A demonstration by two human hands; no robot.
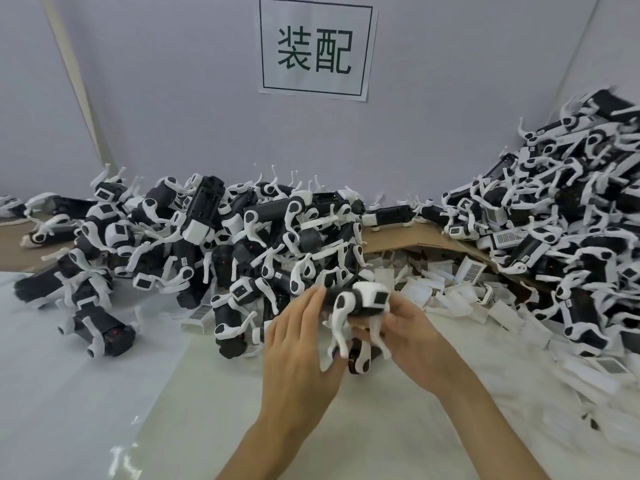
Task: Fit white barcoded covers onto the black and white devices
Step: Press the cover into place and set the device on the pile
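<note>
Right hand fingers grip device; left hand fingers straight, touching it; piles behind.

Device heaps crowd rear (right too); front table free.

pale lilac-grey wall, even light. white paper sign, two dark characters in thin frame, high centre. beige strip slants down wall at left. worktop under glossy white sheet; brown cardboard at back.
</note>
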